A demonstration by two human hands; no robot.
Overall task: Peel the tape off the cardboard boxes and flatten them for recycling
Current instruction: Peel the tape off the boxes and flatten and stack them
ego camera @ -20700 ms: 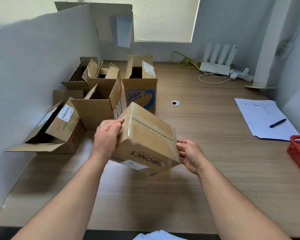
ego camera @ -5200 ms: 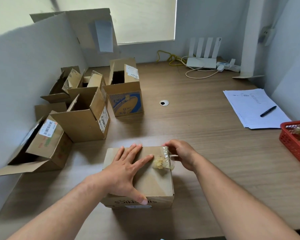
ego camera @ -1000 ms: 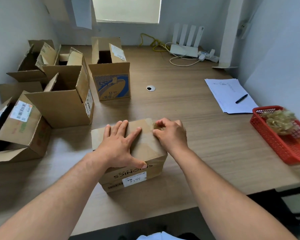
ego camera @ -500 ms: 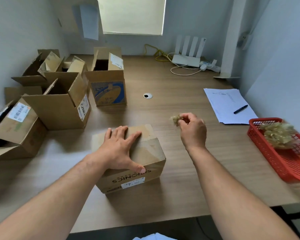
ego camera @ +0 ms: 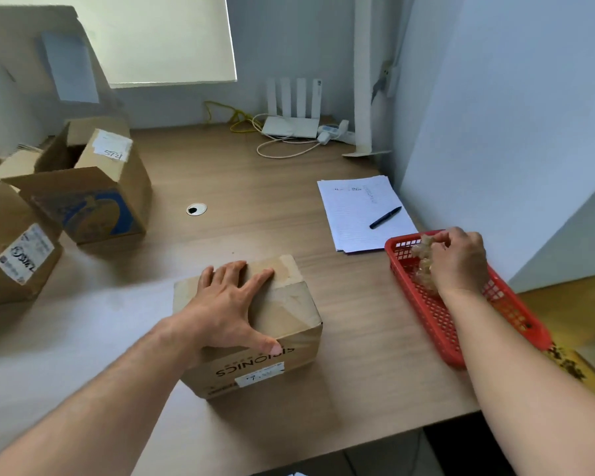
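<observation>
A closed cardboard box (ego camera: 289, 314) with upside-down print on its near side stands on the wooden desk near the front edge. My left hand (ego camera: 229, 307) lies flat on its top, fingers spread, thumb at the near edge. My right hand (ego camera: 461, 259) is over the red mesh basket (ego camera: 437, 324) at the right, its fingertips curled on a crumpled wad of peeled tape (ego camera: 423, 252). More wadded tape lies in the basket beneath that hand.
Opened cardboard boxes stand at the left: one with a blue print (ego camera: 93, 201), one with a white label (ego camera: 18, 252). Papers (ego camera: 354, 207) with a black pen (ego camera: 385, 213) lie behind the basket. A router (ego camera: 292, 125) and cables sit at the back wall. A grey partition stands right.
My right hand has carried the tape wad from above the desk rightward into the red basket. My left hand has stayed flat on the box. The view has turned right.
</observation>
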